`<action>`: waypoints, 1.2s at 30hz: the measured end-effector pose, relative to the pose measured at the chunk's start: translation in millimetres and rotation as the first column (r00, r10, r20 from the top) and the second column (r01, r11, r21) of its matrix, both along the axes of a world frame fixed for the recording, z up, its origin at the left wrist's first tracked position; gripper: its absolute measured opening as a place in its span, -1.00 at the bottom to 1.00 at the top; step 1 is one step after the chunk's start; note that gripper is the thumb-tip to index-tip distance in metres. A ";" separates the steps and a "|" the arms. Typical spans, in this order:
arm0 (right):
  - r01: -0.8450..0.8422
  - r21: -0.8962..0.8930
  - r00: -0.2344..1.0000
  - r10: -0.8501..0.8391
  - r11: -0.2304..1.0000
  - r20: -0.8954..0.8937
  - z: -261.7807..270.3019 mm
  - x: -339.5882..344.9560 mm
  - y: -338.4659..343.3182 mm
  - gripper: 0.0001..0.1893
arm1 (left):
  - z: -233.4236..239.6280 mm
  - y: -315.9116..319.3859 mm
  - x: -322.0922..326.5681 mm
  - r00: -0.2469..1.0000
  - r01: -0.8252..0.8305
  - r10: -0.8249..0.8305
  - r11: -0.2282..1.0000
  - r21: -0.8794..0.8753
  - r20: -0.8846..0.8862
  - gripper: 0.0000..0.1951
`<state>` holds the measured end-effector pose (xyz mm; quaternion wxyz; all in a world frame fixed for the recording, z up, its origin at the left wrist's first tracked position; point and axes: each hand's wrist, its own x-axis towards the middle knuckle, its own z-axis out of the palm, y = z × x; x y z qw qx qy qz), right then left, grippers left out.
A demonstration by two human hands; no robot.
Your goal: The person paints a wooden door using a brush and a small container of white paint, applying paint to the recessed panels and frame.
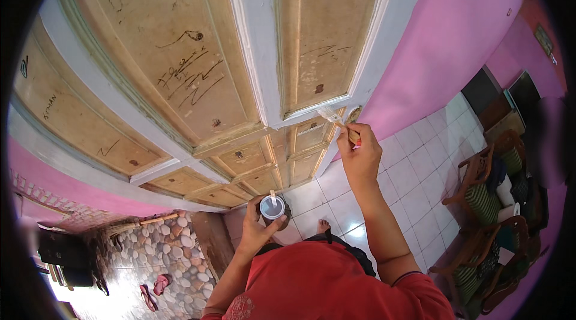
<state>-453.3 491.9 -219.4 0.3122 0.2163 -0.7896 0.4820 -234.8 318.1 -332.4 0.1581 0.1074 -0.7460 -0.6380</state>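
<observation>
My right hand (361, 151) grips a paintbrush (350, 133) by its wooden handle. The white-coated bristles touch or hover just over a rail of the panelled wooden door (193, 63), below its upper right panel; which of the two I cannot tell. Grey-white paint covers many of the door's frame members, while its panels show bare yellowish wood with dark scribbles. My left hand (261, 225) is wrapped around a small paint can (271, 212), held at waist height. Light paint shows inside the can, and a pale stick (273, 197) stands against its far rim.
A pink wall (432, 50) adjoins the door on the right. Wooden chairs with striped cushions (483, 203) stand on the white tiled floor (414, 176). At lower left, reddish sandals (155, 290) lie on a pebble-patterned floor (173, 252), beyond a wooden threshold (210, 239).
</observation>
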 end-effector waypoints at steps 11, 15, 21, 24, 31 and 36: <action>-0.112 0.069 0.992 0.116 0.991 -0.052 -8.1 1.1 -7.6 -0.81 | -1.1 2.7 -6.4 0.999 -0.003 0.006 0.999 0.049 -0.049 -0.31; 0.016 0.025 1.000 -0.015 1.000 -0.016 -8.8 -18.3 16.0 -0.80 | -0.7 1.3 -6.1 1.000 0.020 -0.020 1.000 0.005 -0.019 -0.29; -0.160 0.040 0.987 0.161 0.986 -0.012 1.3 10.9 5.2 -0.79 | -2.7 7.1 -10.5 0.998 -0.005 0.009 0.999 0.052 -0.063 -0.30; -0.235 0.044 0.967 0.238 0.971 -0.092 -1.3 14.5 -11.3 -0.81 | -5.3 9.3 -13.9 0.997 -0.024 0.033 0.991 0.134 -0.065 -0.30; 0.015 0.017 1.000 -0.015 1.000 -0.024 -11.2 -26.3 27.4 -0.79 | -8.3 11.1 -14.0 0.995 -0.031 0.039 0.995 0.090 -0.087 -0.30; 0.007 -0.052 0.999 -0.004 0.999 0.046 -1.6 -11.2 26.3 -0.80 | -5.9 12.4 -10.4 0.999 -0.017 0.022 0.993 0.114 -0.042 -0.31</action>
